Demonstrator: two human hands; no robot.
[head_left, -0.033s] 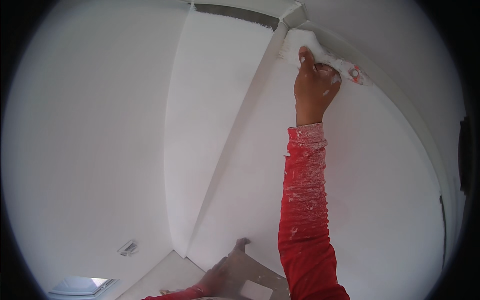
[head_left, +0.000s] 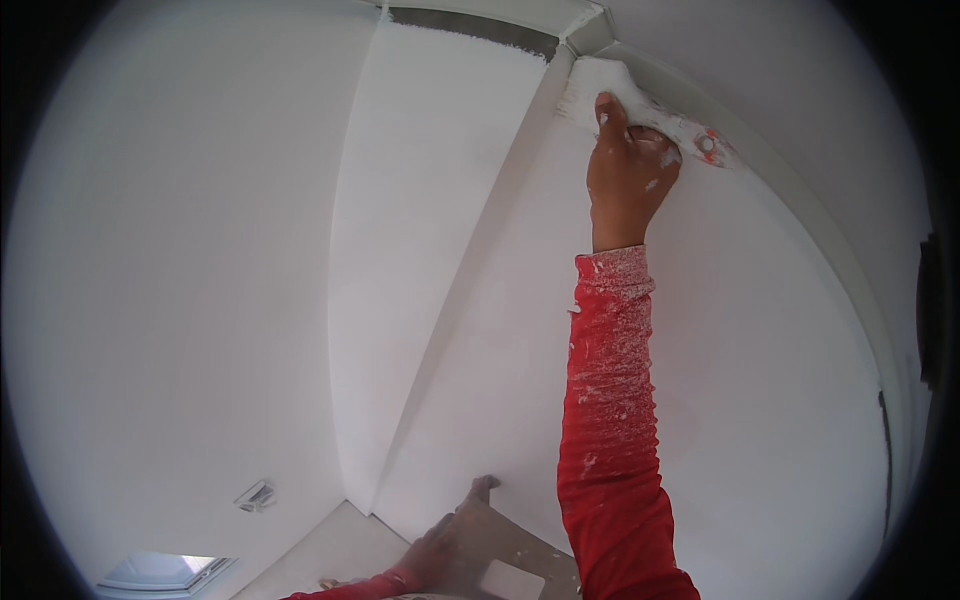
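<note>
A wide paintbrush [head_left: 600, 85], its bristles coated white, lies against the wall near the top corner. My right hand [head_left: 632, 165] is closed round it, thumb up on its broad white head, and the orange-marked handle end sticks out to the right. White paint spots my knuckles and red sleeve. Low in the picture, my left hand [head_left: 440, 550] is at the left edge of a brown-grey board [head_left: 515, 545] flecked with white. Its fingers seem curled on that edge, partly hidden. A pale rounded rectangle shows in the board.
White walls meet in a corner beside a narrow sloping panel [head_left: 430, 200]. A dark strip [head_left: 475, 30] crosses its top, below the moulding [head_left: 590, 32]. A wall fitting [head_left: 256, 496] and a window [head_left: 165, 573] are at lower left. A dark object [head_left: 928, 310] stands at the right edge.
</note>
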